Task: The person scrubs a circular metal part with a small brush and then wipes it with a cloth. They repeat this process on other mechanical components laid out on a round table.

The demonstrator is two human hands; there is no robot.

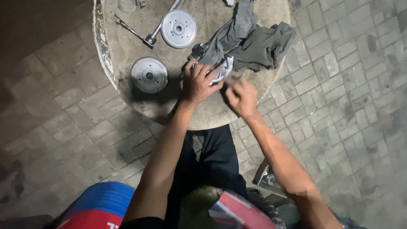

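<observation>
On the round concrete surface [213, 114], a grey rag [250, 40] lies behind the hands, the left hand [198, 83] clamped over a small white-wrapped part [223, 70] near the front edge, the right hand [242, 97] loosely curled beside it; a slip could send the part to the paving.

Grey brick-paved floor [350, 74], dim light; round worn table [116, 44]; blue-red drum [93, 218] below.

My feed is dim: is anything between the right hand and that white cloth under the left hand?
Nothing visible does. The right hand sits just beside the white cloth, with only bare round table between them. The left hand already rests on the cloth. The grey rag lies behind it, out of the way.
</observation>
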